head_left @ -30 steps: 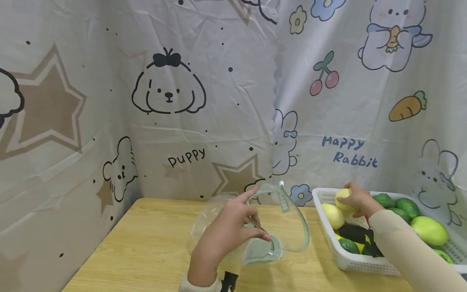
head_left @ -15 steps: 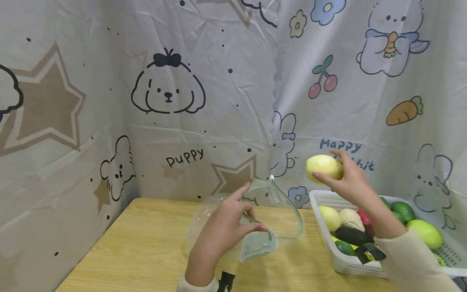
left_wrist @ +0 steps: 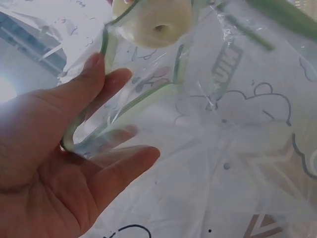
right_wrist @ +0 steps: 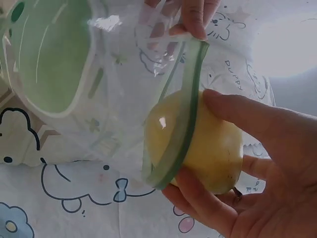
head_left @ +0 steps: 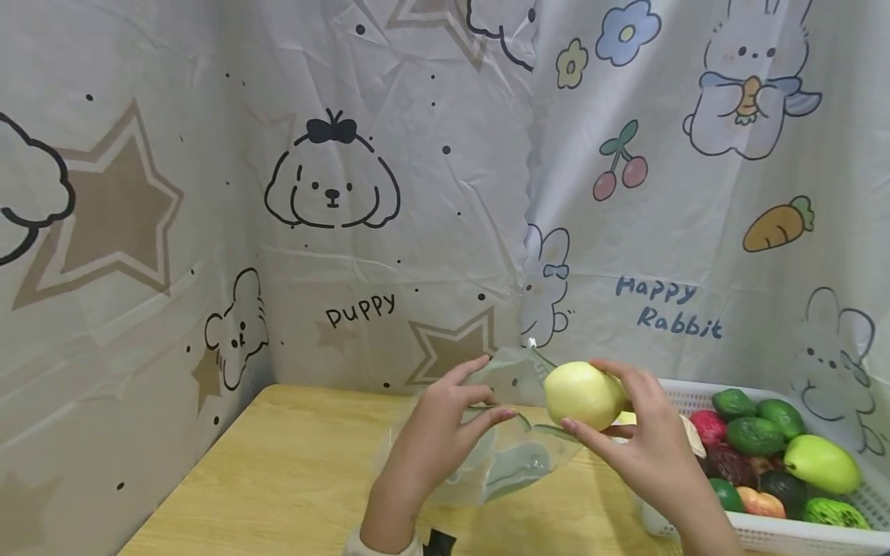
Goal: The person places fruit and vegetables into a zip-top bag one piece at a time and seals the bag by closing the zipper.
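Observation:
My left hand [head_left: 441, 425] holds the rim of a clear zip bag [head_left: 518, 467] with green seal strips, thumb on one side. In the left wrist view, fingers [left_wrist: 131, 171] spread along the bag and its mouth [left_wrist: 148, 96] gapes. My right hand [head_left: 647, 432] grips a pale yellow apple-like fruit [head_left: 580, 395] between thumb and fingers at that mouth. The right wrist view shows the fruit [right_wrist: 220, 148] partly behind the green strip [right_wrist: 190, 109], its far end inside the bag and its near end outside.
On the right of the wooden table [head_left: 278, 463] stands a white basket [head_left: 799, 537] of produce. A green pear [head_left: 823, 465], several dark green fruits [head_left: 754, 436] and a bumpy green one [head_left: 834, 513] lie in it. A printed curtain [head_left: 417, 193] hangs behind.
My right hand has lifted the yellow fruit out of the basket and carried it left and down to the bag's mouth. The left hand has stayed on the bag's rim.

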{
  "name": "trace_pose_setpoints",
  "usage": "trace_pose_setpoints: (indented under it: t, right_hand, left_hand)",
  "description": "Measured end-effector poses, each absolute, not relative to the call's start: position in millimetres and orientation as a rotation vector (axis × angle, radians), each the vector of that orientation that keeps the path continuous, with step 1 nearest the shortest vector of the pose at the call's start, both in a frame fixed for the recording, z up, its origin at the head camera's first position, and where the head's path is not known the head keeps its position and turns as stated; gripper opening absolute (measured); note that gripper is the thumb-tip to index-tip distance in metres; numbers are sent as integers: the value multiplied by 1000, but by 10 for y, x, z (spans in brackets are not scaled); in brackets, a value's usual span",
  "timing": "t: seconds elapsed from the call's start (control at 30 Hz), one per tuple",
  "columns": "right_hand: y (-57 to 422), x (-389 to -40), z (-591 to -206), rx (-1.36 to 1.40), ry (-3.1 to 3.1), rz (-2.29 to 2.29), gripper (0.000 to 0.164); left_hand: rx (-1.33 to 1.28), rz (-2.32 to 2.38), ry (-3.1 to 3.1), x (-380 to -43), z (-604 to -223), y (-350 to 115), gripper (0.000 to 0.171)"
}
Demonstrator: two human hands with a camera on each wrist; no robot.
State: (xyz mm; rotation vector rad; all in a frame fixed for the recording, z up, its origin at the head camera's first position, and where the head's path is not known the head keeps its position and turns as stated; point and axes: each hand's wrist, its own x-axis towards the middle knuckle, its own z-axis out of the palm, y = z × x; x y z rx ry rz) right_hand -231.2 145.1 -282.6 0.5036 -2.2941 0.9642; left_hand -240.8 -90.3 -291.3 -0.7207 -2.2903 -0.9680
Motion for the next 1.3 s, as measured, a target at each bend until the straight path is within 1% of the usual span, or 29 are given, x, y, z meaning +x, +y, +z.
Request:
trace_pose_setpoints:
  t: [0.2,0.33,0.4,0.57,0.67,0.8,1.0,1.17,1.3]
  right_hand:
    - [1450,-2282,-2785,447,-2303,891,70]
    - [1458,-2284,-2745,437,-2339,922,70]
    - [1470,-2288,-2740,458,-2357,958,69]
    - [1494,-2314,-2781,557,-2395,1088,67]
    - [1508,-2329,-2816,598,-2430,1155,64]
    - [1529,-2339,-2842,647,-2475,1210,61]
    - [1540,-2343,-2856,714,-2506,1177,63]
    - [1525,-2309,-2862,660,-2531,1181,64]
    - [1515,-2286,-2857,604,-2545,1235,69]
  left_hand:
    - [-694,-1042,-2203,-2412,-2887,-883,25]
    - [-669,-1074,-2191,-2396,-2850,-871,24]
    - [-667,-1086,-2204,-2394,-2845,-859,26]
    - [-669,-1099,-2268,-2400,-2874,-820,43]
    - [-671,-1088,-2279,-2399,-2889,-798,49]
    - [-683,-1072,-2258,-2402,-2902,-772,50]
    - [-698,-1063,-2232,-2396,-2911,-747,51]
    - [-701,-1055,-2231,-2388,-2911,-736,52]
    - [-698,-1043,-2232,-2371,-2908,-733,55]
